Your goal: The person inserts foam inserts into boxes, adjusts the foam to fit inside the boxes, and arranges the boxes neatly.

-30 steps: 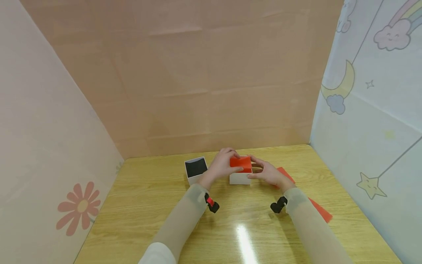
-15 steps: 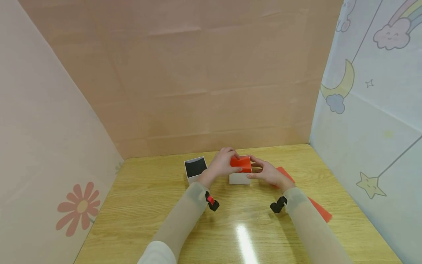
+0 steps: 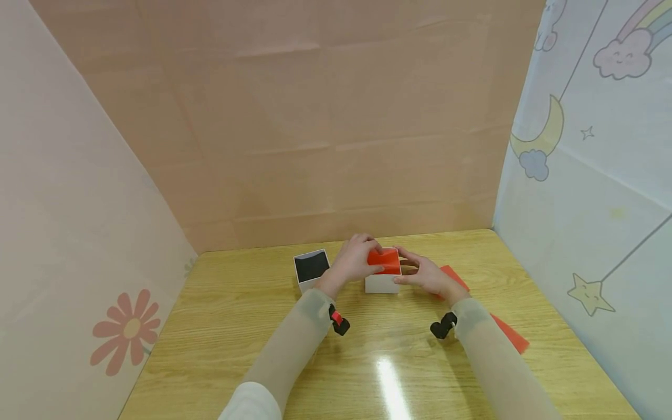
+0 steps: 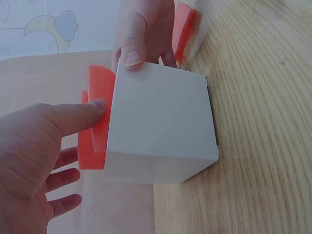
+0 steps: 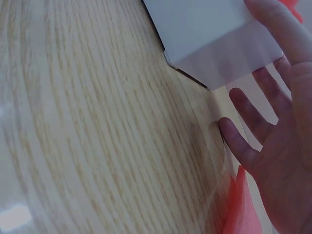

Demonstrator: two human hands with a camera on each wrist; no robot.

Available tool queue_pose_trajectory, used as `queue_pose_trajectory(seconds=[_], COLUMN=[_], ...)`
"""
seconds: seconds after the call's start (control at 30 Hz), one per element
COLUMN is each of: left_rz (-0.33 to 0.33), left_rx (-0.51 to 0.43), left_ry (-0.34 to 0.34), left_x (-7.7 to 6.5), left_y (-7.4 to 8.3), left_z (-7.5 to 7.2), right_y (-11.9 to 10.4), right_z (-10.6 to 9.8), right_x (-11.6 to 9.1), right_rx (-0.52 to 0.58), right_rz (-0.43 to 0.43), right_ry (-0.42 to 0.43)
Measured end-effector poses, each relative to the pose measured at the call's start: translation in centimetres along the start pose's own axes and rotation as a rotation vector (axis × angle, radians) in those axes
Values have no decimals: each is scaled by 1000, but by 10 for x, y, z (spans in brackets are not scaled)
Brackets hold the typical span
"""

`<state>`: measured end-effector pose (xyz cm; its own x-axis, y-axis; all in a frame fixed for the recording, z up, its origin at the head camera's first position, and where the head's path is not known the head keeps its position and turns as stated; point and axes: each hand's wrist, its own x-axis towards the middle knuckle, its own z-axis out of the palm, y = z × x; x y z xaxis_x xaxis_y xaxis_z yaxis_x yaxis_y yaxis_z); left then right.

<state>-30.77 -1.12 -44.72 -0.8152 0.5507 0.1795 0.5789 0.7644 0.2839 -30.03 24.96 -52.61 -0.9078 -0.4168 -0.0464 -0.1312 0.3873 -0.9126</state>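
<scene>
A white box (image 3: pixel 382 284) stands on the table between my hands, its open top showing a red foam-like sheet (image 3: pixel 387 260). In the left wrist view the folded red sheet (image 4: pixel 101 117) sticks out past the rim of the white box (image 4: pixel 161 114). My left hand (image 3: pixel 353 262) pinches this sheet, thumb on the near side and forefinger hidden behind it; the other fingers are spread. With my right hand (image 3: pixel 431 277) I hold the box at its right side, thumb on the front face near the rim. Its far fingertips are partly hidden.
Left of my left hand stands a second white box (image 3: pixel 312 268) with a black inside, partly covered by that hand. Red sheets (image 3: pixel 455 276) lie beside and under my right forearm. A patterned wall (image 3: pixel 588 233) borders the table on the right.
My left thumb has shifted very slightly to the left with the red sheet. The right hand and both boxes have stayed in place.
</scene>
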Motion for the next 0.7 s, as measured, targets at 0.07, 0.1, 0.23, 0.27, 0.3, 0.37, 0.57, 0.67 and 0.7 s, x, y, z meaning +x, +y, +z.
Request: queue_pose_trajectory(seconds=[0.07, 0.1, 0.23, 0.27, 0.3, 0.37, 0.57, 0.67, 0.7], left_rz=[-2, -2, 0, 1, 2, 4, 6, 10, 14], left_rx=[13, 18, 35, 38, 41, 44, 26, 5, -2], left_ry=[-3, -5, -17, -20, -23, -30, -45, -52, -53], left_x=[0, 0, 1, 1, 1, 1, 1, 1, 1], left_y=[0, 1, 2, 2, 2, 3, 1, -3, -4], left_z=[0, 0, -1, -1, -1, -1, 0, 1, 1], right_y=[-1, -2, -3, -3, -2, -1, 1, 1, 1], right_z=[1, 1, 1, 1, 1, 1, 0, 0, 0], right_x=[0, 0, 0, 0, -1, 0, 0, 0, 0], right_rx=[9, 13, 26, 28, 24, 21, 16, 26, 28], right_rz=[4, 4, 6, 8, 2, 2, -12, -16, -16], right_ry=[-1, -1, 0, 1, -1, 0, -5, -10, -10])
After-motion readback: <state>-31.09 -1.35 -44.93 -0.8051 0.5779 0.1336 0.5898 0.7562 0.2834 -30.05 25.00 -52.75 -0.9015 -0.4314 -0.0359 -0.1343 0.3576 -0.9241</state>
